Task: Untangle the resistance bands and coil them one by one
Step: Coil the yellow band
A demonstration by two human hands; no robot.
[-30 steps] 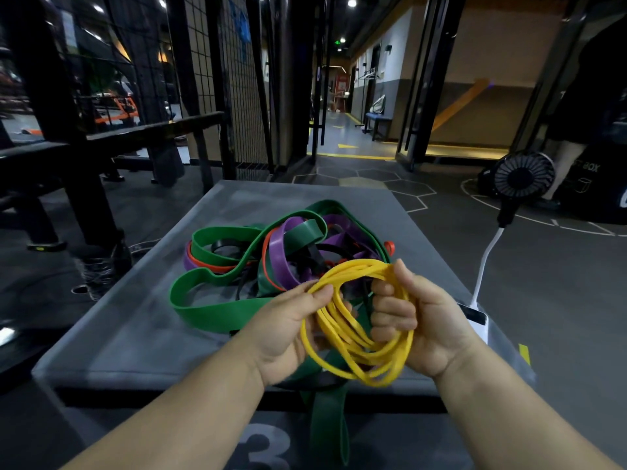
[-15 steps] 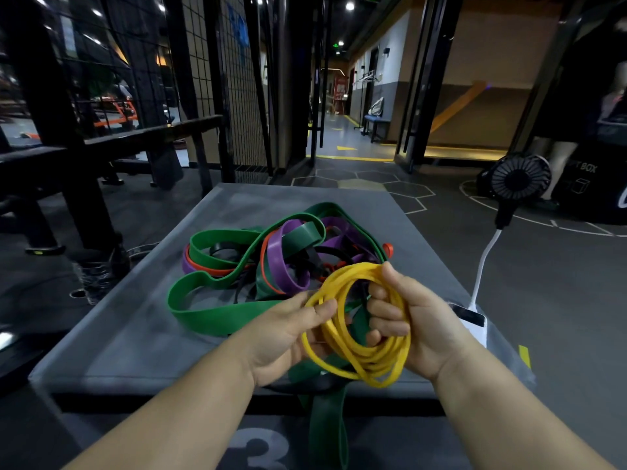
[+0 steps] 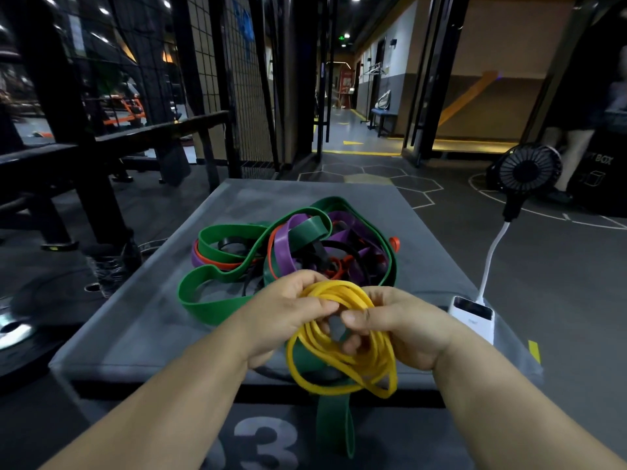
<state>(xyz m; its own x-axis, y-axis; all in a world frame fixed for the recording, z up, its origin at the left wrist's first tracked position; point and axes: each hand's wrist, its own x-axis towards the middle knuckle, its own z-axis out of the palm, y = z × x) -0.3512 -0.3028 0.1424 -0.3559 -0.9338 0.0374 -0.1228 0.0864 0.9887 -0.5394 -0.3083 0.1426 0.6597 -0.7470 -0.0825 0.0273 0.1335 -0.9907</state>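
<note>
My left hand (image 3: pixel 288 310) and right hand (image 3: pixel 397 327) curl round the thin yellow rubber band (image 3: pixel 339 364), wound in several loops. My right fingertips are half hidden inside the coil. It hangs over the near edge of the grey padded box top (image 3: pixel 142 310), in front of the tangled pile of green, purple, red and black flat bands (image 3: pixel 305 245). A small black fan (image 3: pixel 529 171) stands to the right in the dim gym. Since a second ago my hands have drawn together, thumbs almost touching.
</note>
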